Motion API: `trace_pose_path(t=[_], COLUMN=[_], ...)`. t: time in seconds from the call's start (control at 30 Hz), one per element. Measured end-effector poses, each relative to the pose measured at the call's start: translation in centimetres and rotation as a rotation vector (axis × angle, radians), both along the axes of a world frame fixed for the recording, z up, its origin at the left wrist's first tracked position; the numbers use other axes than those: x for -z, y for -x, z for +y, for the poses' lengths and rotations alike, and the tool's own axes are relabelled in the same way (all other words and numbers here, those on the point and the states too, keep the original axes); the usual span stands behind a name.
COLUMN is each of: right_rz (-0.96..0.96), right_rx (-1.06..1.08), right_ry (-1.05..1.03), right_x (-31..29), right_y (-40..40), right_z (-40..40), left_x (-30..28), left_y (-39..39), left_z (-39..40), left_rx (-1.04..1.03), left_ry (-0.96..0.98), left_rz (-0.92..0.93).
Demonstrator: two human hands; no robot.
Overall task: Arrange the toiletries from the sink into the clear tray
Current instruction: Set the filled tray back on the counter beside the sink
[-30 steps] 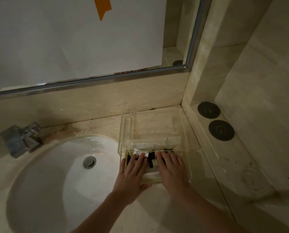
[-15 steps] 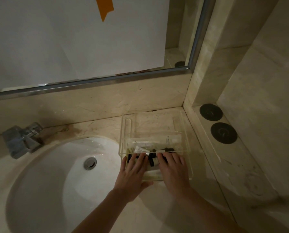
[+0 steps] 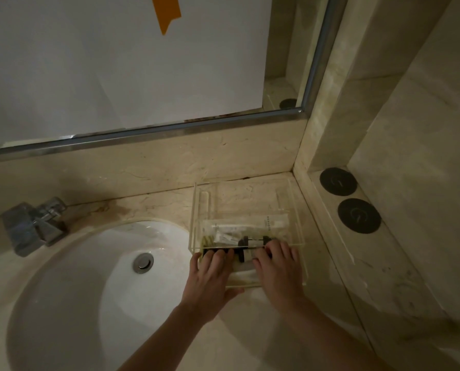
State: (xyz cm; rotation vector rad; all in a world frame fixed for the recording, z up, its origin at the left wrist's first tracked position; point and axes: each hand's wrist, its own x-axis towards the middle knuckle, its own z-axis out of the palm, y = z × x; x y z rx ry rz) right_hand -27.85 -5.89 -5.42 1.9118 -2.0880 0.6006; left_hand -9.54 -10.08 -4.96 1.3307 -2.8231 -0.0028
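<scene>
Toiletries lie in my clear tray on the counter just right of the white sink: a wrapped packet, tubes, dark-capped little bottles. My left hand and right hand rest flat, fingers spread, on the bottles.

The tray sits on the surface right of the sink, against the corner. My left hand and right hand rest side by side on its near end, toiletries inside; the tap stands behind the sink.
</scene>
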Motion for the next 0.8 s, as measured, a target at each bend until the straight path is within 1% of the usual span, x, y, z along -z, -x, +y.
trace_pose_path(t=[0.23, 0.33, 0.43, 0.53, 0.63, 0.7, 0.8], right_rz=[-0.012, -0.021, -0.054, -0.061, -0.071, -0.050, -0.048], right_rx=[0.052, 0.107, 0.142, 0.056, -0.010, -0.077, -0.172], right_ry=[-0.075, -0.140, -0.165, -0.207, -0.281, -0.283, -0.232], right_x=[-0.7, -1.4, -2.0, -1.9, -1.7, -1.3, -0.5], right_y=[0.6, 1.0, 1.6, 2.2, 2.6, 2.8, 2.9], right_z=[-1.0, -1.8, -2.4, -2.6, -2.3, -2.0, -1.6], left_x=[-0.4, -1.1, -1.1, -0.6, -0.7, -1.0, -1.1], left_y=[0.5, 1.2, 1.5, 1.4, 1.7, 2.1, 2.4], left_z=[-1.0, -1.9, -2.6, -3.0, -3.5, -4.1, -5.1], left_rx=[-0.035, -0.064, -0.151, -0.185, -0.209, -0.229, -0.234], left_ry=[0.048, 0.009, -0.062, -0.099, -0.090, -0.105, -0.100], left_rz=[-0.045, -0.051, -0.040, -0.044, -0.031, 0.011, 0.043])
